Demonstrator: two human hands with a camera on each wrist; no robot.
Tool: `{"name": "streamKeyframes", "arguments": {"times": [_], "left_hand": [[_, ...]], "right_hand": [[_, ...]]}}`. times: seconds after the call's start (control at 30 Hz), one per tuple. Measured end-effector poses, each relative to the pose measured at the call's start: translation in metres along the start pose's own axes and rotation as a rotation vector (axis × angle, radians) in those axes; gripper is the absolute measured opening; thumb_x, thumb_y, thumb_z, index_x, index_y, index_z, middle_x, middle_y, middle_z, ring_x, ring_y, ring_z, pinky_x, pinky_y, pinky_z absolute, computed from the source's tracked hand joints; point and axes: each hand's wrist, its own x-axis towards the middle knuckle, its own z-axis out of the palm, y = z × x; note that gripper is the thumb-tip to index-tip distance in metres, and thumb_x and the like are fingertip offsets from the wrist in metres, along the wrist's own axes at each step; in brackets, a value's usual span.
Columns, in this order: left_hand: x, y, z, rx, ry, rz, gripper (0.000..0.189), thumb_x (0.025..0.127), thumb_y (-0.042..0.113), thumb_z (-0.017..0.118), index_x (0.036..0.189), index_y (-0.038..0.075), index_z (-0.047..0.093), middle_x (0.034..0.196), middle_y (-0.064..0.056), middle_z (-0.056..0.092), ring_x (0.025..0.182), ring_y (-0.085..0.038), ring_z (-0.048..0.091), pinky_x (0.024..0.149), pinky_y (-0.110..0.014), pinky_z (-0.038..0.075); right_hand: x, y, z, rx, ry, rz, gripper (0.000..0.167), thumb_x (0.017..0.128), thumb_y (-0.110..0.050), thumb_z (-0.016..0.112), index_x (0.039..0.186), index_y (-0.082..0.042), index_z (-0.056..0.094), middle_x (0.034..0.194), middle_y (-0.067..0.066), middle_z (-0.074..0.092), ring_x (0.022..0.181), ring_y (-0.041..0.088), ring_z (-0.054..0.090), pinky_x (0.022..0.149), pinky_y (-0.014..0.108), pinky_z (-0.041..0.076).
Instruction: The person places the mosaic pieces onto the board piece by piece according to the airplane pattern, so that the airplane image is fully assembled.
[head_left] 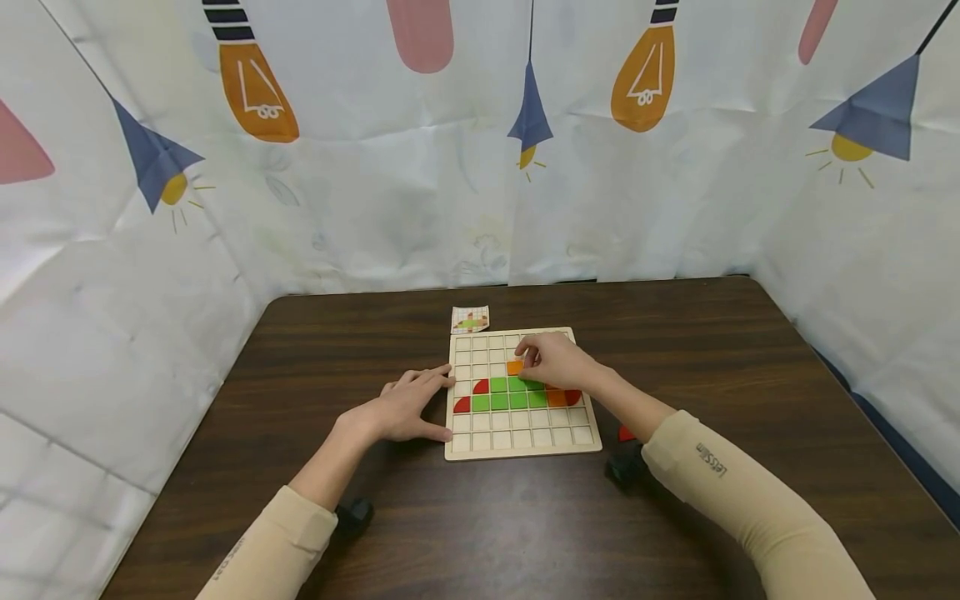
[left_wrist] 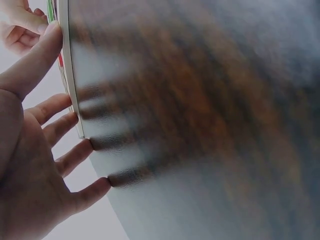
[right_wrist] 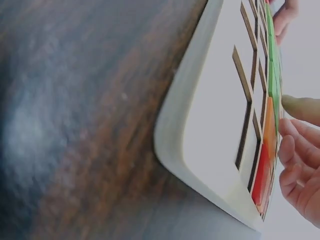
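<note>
A pale wooden grid board (head_left: pixel 523 442) lies on the table, with green square tiles (head_left: pixel 508 401), orange tiles (head_left: pixel 514 367) and rounded red pieces (head_left: pixel 462 405) set in its cells. My left hand (head_left: pixel 408 407) rests at the board's left edge, fingers spread; in the left wrist view the thumb and several fingertips touch the edge or the table. Over the board's upper right part, my right hand (head_left: pixel 558 360) has its bent fingers and thumb close to an orange tile. Whether a piece is between those fingertips is hidden. The right wrist view shows the right hand (right_wrist: pixel 302 155) beside the green and orange tiles.
A small picture card (head_left: pixel 470 320) with a coloured grid pattern lies behind the board's upper left corner. A red piece (head_left: pixel 626 433) sits on the dark wooden table (head_left: pixel 510 525), partly covered by the right forearm. A printed white curtain (head_left: pixel 375 208) hangs behind.
</note>
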Motion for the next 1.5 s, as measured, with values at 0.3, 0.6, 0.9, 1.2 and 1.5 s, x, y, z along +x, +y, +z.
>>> {"name": "streamKeyframes", "arguments": {"times": [0.3,0.6,0.9,1.2,1.5], "left_hand": [[0.000,0.000,0.000,0.002,0.001,0.003,0.083,0.087,0.050,0.081,0.154,0.014,0.046,0.169,-0.007,0.021,0.150,-0.039,0.023,0.109,-0.073,0.024],[0.000,0.000,0.001,0.007,-0.004,0.005,0.084,0.087,0.048,0.081,0.154,0.013,0.045,0.170,-0.008,0.019,0.150,-0.039,0.023,0.109,-0.072,0.025],[0.002,-0.002,0.002,0.021,-0.004,0.003,0.083,0.087,0.050,0.081,0.154,0.014,0.046,0.170,-0.007,0.020,0.150,-0.040,0.023,0.110,-0.071,0.025],[0.003,0.000,0.001,0.030,-0.010,-0.002,0.084,0.087,0.051,0.080,0.155,0.014,0.045,0.170,-0.007,0.019,0.150,-0.039,0.023,0.111,-0.070,0.026],[0.002,0.003,0.000,0.030,-0.019,-0.003,0.084,0.088,0.049,0.081,0.155,0.013,0.045,0.169,-0.008,0.020,0.150,-0.040,0.023,0.111,-0.070,0.025]], "right_hand": [[-0.009,0.003,-0.008,0.007,0.011,0.005,0.027,0.093,-0.014,0.078,0.116,-0.003,0.069,0.085,-0.002,0.065,0.075,0.015,0.061,0.073,0.032,0.054],[-0.029,0.006,-0.022,-0.021,0.019,-0.053,0.021,0.092,-0.011,0.077,0.110,-0.001,0.071,0.084,-0.002,0.066,0.075,0.013,0.062,0.071,0.032,0.054],[-0.049,0.013,-0.040,-0.028,0.013,-0.041,0.020,0.094,-0.011,0.076,0.110,-0.001,0.072,0.085,-0.002,0.067,0.075,0.015,0.061,0.070,0.034,0.054],[-0.073,0.031,-0.053,-0.006,-0.080,-0.058,0.016,0.094,-0.007,0.074,0.108,-0.001,0.071,0.081,-0.005,0.064,0.072,0.013,0.060,0.069,0.032,0.053],[-0.096,0.045,-0.058,-0.010,-0.146,-0.008,0.015,0.092,-0.007,0.076,0.106,-0.006,0.071,0.080,-0.007,0.063,0.072,0.011,0.060,0.070,0.030,0.052]]}}
